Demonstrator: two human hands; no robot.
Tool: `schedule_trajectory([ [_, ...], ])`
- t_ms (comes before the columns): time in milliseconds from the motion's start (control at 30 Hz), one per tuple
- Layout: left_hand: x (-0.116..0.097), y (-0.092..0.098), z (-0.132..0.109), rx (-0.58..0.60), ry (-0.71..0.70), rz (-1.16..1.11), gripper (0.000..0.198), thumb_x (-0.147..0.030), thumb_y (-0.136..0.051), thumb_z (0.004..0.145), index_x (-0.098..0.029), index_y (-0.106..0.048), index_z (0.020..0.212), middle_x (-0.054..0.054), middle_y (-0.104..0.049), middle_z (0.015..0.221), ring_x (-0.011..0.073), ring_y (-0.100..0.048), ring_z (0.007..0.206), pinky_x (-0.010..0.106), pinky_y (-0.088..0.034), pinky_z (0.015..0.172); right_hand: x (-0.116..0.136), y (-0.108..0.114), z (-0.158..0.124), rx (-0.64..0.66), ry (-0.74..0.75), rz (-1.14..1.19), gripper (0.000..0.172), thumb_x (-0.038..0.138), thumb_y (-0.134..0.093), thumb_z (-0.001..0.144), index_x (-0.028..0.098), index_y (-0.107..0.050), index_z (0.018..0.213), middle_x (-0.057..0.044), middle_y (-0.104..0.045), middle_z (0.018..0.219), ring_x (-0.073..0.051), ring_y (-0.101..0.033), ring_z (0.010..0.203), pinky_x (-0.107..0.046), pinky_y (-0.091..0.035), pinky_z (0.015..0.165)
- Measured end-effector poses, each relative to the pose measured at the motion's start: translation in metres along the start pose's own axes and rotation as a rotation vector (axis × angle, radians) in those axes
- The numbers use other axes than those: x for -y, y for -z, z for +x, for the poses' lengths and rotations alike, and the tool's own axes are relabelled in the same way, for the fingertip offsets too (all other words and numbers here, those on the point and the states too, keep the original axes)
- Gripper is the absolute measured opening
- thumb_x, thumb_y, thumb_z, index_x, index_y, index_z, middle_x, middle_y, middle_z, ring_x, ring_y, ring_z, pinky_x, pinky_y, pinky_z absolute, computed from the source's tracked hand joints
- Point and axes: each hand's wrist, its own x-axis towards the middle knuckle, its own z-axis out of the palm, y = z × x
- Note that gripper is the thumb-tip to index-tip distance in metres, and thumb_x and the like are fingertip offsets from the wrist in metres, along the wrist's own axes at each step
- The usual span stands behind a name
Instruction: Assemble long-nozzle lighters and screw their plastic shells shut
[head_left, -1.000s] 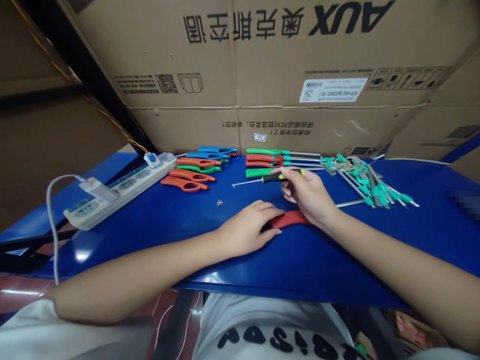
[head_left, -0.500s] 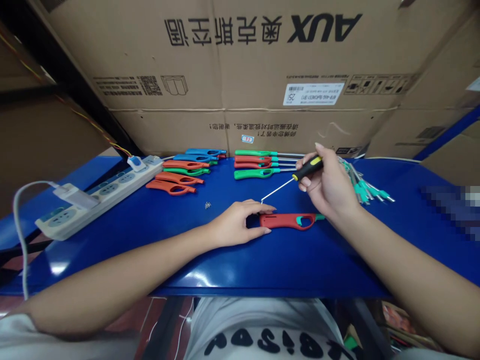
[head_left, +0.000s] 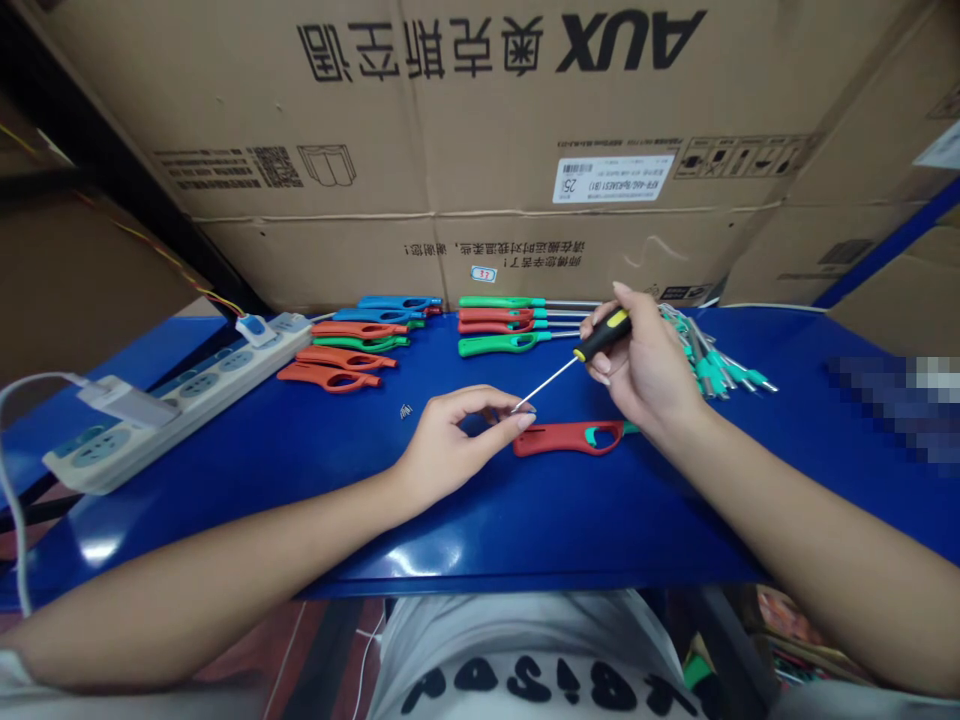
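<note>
My right hand [head_left: 649, 375] is closed round the black and yellow handle of a thin screwdriver [head_left: 581, 358], whose shaft slants down to the left. My left hand [head_left: 457, 440] is raised just off the table, thumb and forefinger pinched at the screwdriver's tip; what they hold, if anything, is too small to make out. A red lighter body [head_left: 570, 437] with a green trigger lies flat on the blue table [head_left: 525, 520] between my hands, just right of my left fingertips.
Red, green and blue handle shells [head_left: 352, 345] lie at the back left, long lighters with metal tubes [head_left: 510, 320] at the back centre, a heap of green-tipped metal tubes [head_left: 712, 365] behind my right hand. A small spring [head_left: 406, 410] lies loose. A power strip [head_left: 172, 395] sits left. Cardboard boxes [head_left: 487, 150] wall the back.
My right hand picked the screwdriver up off the table and tilted it tip-down. My left hand came off the red lighter body and rose to pinch at the tip.
</note>
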Motion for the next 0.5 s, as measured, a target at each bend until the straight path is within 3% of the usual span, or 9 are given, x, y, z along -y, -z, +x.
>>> schedule_trajectory([
  [500,0.0011,0.0013,0.0000,-0.015,0.011,0.079,0.009,-0.028,-0.076,0.085,-0.020,-0.080,0.083,0.004,-0.078,0.081,0.0166,-0.069,0.073,0.028,-0.053,0.068,0.0028,-0.0023,0.0003,0.000,0.047,-0.088,0.044,0.057,-0.070,0.081,0.020,-0.052,0.067,0.001,-0.059,0.063,-0.005,-0.039,0.036,-0.023,-0.025,0.032],
])
